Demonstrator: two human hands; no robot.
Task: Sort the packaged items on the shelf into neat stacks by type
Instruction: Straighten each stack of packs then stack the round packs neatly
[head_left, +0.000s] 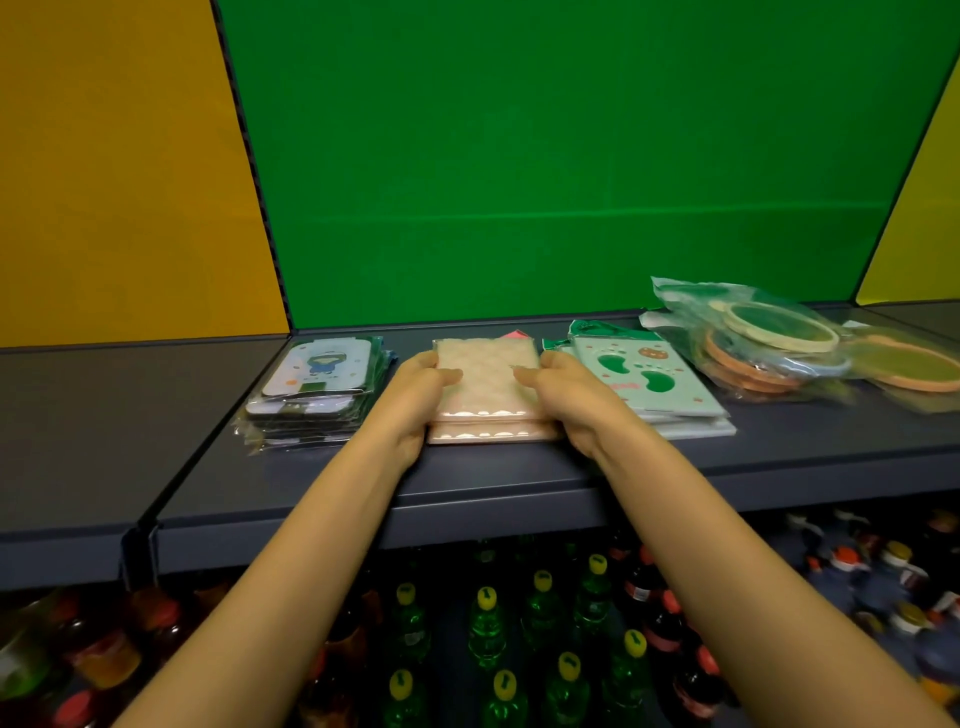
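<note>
Hoop packets (909, 369) cut off right, bottles (487, 626) blurred, red packet (516, 334) hidden behind pink stack (485, 387)

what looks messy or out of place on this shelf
The bagged round hoops at the right lie in a loose, overlapping heap rather than a squared stack. A red corner also pokes out behind the pink stack held between the left hand and right hand.

No text, brand or number is legible on the card packs (317, 379), pink packs (488, 384) or footprint packs (649, 379). Marks on the bottle caps (487, 600) are too small to read.
</note>
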